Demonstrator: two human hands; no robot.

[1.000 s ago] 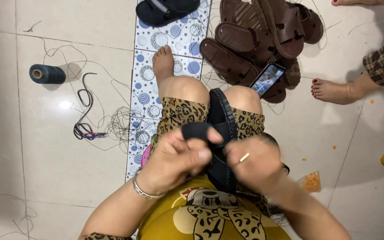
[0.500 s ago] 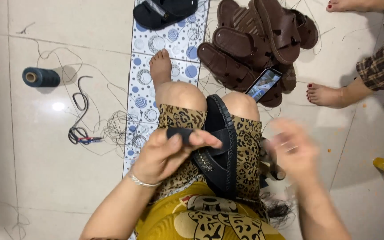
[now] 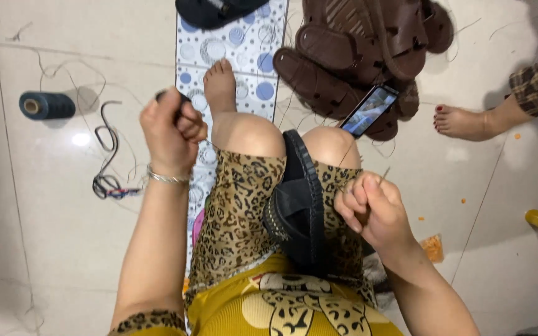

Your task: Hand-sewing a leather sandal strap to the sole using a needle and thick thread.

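Here the black sandal (image 3: 300, 211) sits wedged on edge between the person's knees. At its ten o'clock the left hand (image 3: 170, 134) is fisted round a dark handle (image 3: 168, 95); at three o'clock the right hand (image 3: 372, 211) pinches a needle (image 3: 384, 175).

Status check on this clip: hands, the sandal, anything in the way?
Left hand fisted on a dark handle, raised clear of the lap. Right hand pinching a needle beside the black sandal, which is wedged between the knees. Nothing obstructing.

Single head camera, looking steeply down, close over the lap (floor around it)
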